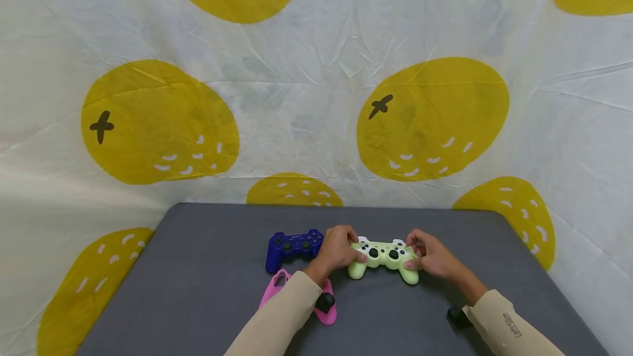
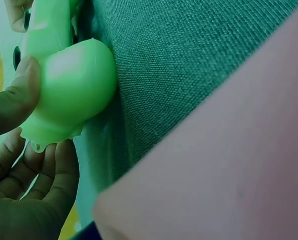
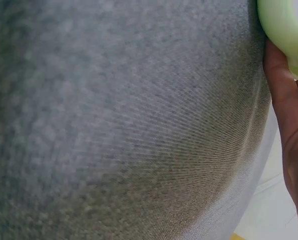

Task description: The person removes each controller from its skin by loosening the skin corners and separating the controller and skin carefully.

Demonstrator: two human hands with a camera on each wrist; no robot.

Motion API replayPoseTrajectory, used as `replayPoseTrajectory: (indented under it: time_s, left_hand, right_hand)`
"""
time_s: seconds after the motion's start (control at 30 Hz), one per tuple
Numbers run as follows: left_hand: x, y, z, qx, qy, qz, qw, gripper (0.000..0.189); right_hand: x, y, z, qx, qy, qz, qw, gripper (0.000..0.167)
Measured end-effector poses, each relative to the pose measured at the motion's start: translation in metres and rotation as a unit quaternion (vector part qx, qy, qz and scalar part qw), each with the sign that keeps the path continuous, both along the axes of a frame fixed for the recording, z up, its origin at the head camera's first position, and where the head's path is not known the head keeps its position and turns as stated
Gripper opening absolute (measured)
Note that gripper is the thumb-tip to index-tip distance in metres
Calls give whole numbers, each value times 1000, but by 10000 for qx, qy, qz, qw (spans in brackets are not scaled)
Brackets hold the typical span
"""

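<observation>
A white game controller (image 1: pixel 383 252) in a pale green soft cover lies on the grey table, its thumbsticks facing up. My left hand (image 1: pixel 338 249) holds its left end, thumb on the front and fingers at the cover's thin edge (image 2: pixel 51 132). At the right end, my right hand (image 1: pixel 430 255) pinches the covered controller between thumb and curled fingers. White shoulder parts show above the green along the top. In the right wrist view only a rounded green corner (image 3: pixel 284 32) appears, with fingers against it.
Left of my left hand lies a dark blue game controller (image 1: pixel 296 238). A pink soft cover (image 1: pixel 327 317) is partly hidden under my left forearm. The grey table (image 1: pixel 198 290) ends at a hanging white cloth (image 1: pixel 296 125) with yellow fruit shapes.
</observation>
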State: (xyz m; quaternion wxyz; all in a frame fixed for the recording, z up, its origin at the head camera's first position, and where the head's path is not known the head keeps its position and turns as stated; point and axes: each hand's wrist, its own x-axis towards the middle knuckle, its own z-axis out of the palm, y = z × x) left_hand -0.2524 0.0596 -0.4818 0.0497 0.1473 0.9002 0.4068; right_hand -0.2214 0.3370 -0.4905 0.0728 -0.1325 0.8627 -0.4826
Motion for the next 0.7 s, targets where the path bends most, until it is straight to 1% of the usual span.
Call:
replayPoseTrajectory:
  time_s: [0.17, 0.37, 0.57, 0.7]
  left_hand:
    - [0, 0, -1, 22, 73, -11, 10000, 36]
    - [2, 0, 0, -7, 142, -5, 9999, 35]
    - [5, 0, 1, -25, 61, -40, 10000, 33]
    - [8, 0, 2, -178, 216, -130, 9995, 32]
  right_hand:
    - [1, -1, 1, -105, 47, -55, 9999, 44]
    - [1, -2, 2, 9, -37, -57, 10000, 45]
    - [0, -3, 2, 112, -71, -85, 9999, 45]
    - [2, -3, 3, 162, 51, -50, 9998, 44]
